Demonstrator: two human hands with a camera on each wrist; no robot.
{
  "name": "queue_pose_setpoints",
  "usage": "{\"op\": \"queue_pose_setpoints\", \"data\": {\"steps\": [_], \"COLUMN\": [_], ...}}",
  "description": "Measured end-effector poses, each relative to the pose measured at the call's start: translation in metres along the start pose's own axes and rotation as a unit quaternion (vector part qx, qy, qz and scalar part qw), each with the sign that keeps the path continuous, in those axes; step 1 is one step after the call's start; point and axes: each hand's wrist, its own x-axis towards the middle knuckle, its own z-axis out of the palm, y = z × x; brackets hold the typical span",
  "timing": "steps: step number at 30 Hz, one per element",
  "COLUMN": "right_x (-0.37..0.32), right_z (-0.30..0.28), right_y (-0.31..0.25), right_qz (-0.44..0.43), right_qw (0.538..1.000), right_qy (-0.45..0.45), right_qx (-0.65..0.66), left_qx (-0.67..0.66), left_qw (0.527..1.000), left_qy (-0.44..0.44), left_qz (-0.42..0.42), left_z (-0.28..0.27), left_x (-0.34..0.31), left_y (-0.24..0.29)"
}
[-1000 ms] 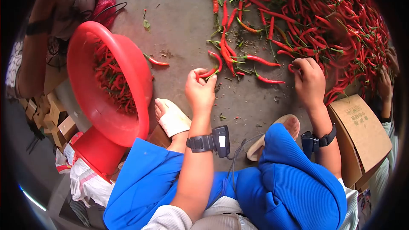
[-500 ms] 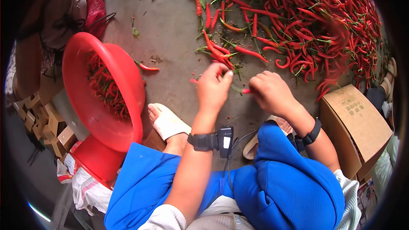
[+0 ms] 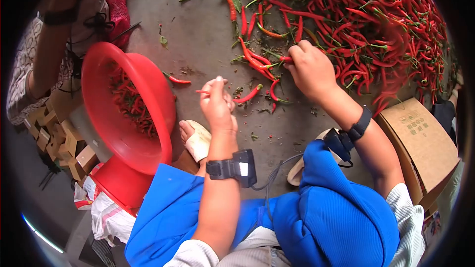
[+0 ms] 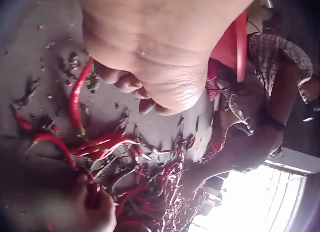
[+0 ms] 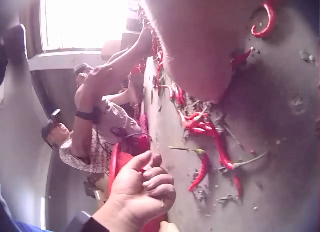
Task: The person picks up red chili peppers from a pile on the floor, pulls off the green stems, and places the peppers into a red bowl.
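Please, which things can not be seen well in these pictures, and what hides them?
Left wrist view: the palm of the left hand fills the top and hides whatever its fingers hold.
Right wrist view: the right hand is a close blur that hides the chilies it grips.
Head view: the chili pinched by the left hand is mostly behind its fingers.
Head view: the print on the cardboard box is too small to read.

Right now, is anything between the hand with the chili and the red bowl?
Nothing visible blocks it. The left hand pinches a chili, and only bare floor separates it from the red bowl.
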Motion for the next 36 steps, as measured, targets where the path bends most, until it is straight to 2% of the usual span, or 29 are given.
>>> {"op": "queue_pose_setpoints", "data": {"steps": [2,3,6,7,8,13,15,17,22,26,29,30,32,34,36], "right_x": [0.001,0.003,-0.002,-0.006,-0.009,-0.016,-0.019,-0.020,-0.019,-0.013,0.005,0.008,0.009,0.019,0.016], "right_z": [-0.011,-0.016,-0.011,-0.007,-0.001,0.017,0.021,0.019,-0.003,-0.025,-0.014,0.000,0.034,0.040,0.033], "right_y": [0.000,-0.005,-0.016,-0.019,-0.023,-0.035,-0.031,-0.026,-0.014,-0.027,-0.065,-0.072,-0.077,-0.079,-0.077], "right_qz": [0.010,0.035,-0.003,-0.101,-0.159,-0.242,-0.253,-0.248,-0.218,-0.159,-0.224,-0.256,-0.262,-0.280,-0.280], "right_qw": [0.999,0.997,0.978,0.976,0.969,0.942,0.934,0.935,0.935,0.947,0.941,0.938,0.915,0.897,0.908], "right_qy": [0.016,-0.004,-0.065,-0.056,-0.069,-0.226,-0.251,-0.252,-0.273,-0.276,-0.253,-0.233,-0.293,-0.313,-0.294], "right_qx": [0.037,0.073,0.197,0.185,0.177,0.057,0.019,-0.005,-0.058,-0.020,0.004,0.014,-0.086,-0.140,-0.108], "left_qx": [0.020,0.023,0.114,0.165,0.232,0.444,0.486,0.502,0.399,0.224,0.087,0.040,0.003,0.013,0.022], "left_qw": [1.000,0.999,0.990,0.979,0.960,0.850,0.829,0.828,0.896,0.952,0.971,0.976,0.983,0.988,0.991], "left_qy": [0.019,0.023,-0.065,-0.107,-0.142,-0.254,-0.254,-0.241,-0.185,-0.152,-0.121,-0.107,-0.115,-0.062,-0.079], "left_qz": [0.008,0.017,0.046,0.057,0.069,0.127,0.105,0.065,-0.066,-0.141,-0.185,-0.186,-0.142,-0.139,-0.105], "left_z": [0.001,0.003,0.018,0.025,0.035,0.045,0.028,0.006,-0.052,-0.089,-0.108,-0.107,-0.108,-0.114,-0.117], "left_x": [0.007,0.011,0.025,0.029,0.031,0.021,0.013,0.003,-0.022,-0.032,-0.024,-0.020,-0.006,0.011,0.018], "left_y": [0.022,0.034,0.080,0.099,0.119,0.201,0.216,0.221,0.203,0.189,0.188,0.188,0.180,0.165,0.161]}}
